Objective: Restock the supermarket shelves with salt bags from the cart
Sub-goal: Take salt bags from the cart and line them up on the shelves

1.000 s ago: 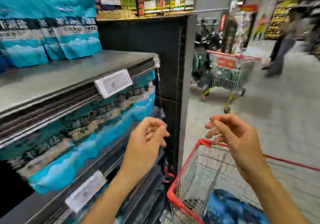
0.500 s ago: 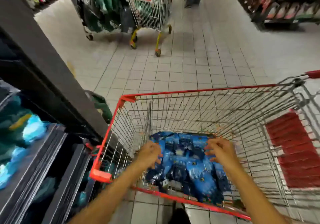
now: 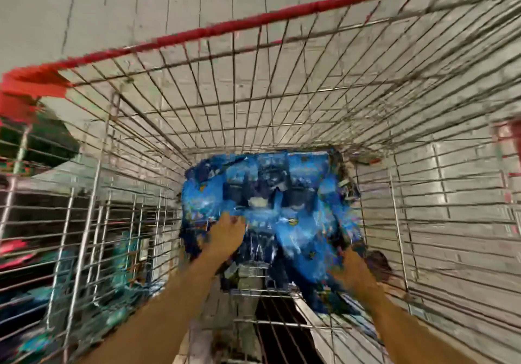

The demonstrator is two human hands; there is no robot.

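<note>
Blue salt bags in wire cart; left hand on top, right hand at edge; fingers' grip unclear.

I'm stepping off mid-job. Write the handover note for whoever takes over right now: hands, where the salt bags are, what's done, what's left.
Left hand: down in the cart, on the left part of the blue salt bags; grip unclear through blur.
Right hand: at the pile's right edge; grip also unclear.
Bags: heaped on the cart floor, none lifted clear.
Shelves: glimpsed through the cart's left wire wall, blurred; stock level not readable.
Done: both hands on the pile.
Left: secure a bag, lift it out, place it on the shelf, repeat.
</note>
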